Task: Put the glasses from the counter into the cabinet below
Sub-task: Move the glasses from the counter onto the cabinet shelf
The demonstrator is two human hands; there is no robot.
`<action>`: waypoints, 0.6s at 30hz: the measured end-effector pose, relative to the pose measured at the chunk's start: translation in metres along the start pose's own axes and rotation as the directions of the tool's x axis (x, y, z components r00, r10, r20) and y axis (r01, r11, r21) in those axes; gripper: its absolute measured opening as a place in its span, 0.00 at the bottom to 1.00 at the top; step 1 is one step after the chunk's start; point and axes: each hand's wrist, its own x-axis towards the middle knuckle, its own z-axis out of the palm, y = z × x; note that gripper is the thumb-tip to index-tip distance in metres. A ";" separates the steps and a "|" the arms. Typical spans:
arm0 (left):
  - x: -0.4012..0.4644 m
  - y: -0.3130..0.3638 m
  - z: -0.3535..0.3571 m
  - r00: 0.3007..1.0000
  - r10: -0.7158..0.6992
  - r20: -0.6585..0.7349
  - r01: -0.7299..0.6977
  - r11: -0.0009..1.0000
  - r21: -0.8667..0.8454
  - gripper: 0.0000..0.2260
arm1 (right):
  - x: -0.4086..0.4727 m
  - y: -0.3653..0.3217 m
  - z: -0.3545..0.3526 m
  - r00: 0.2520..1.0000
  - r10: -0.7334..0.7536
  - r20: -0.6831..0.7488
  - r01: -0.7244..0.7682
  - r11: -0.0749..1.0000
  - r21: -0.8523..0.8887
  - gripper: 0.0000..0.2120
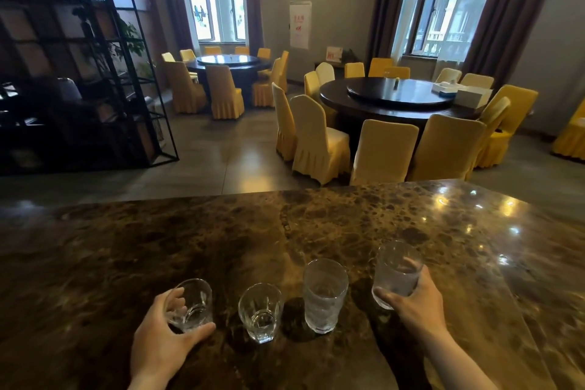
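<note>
Several clear glasses stand in a row near the front of the brown marble counter. My left hand wraps around the short glass at the left end. Beside it stands a second short glass, untouched. A tall textured glass stands right of that, also free. My right hand grips another tall textured glass at the right end. The cabinet below the counter is out of view.
Beyond the counter's far edge is a dining room with round dark tables ringed by yellow-covered chairs. A black metal shelf frame stands at the left. The counter stretches wide to both sides.
</note>
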 end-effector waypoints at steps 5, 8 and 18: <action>-0.001 -0.003 0.002 1.000 0.027 0.003 -0.027 0.999 0.032 0.42 | -0.007 -0.004 -0.006 0.999 0.029 0.033 -0.029 1.000 0.009 0.47; -0.003 0.001 0.000 0.999 0.038 0.035 -0.039 0.998 0.045 0.50 | -0.025 -0.019 -0.019 0.998 0.011 -0.057 -0.014 0.998 -0.065 0.50; -0.025 0.023 -0.040 0.925 0.380 0.021 -0.377 0.910 0.170 0.42 | -0.150 -0.121 0.036 0.561 -0.758 0.332 0.809 0.587 -0.029 0.22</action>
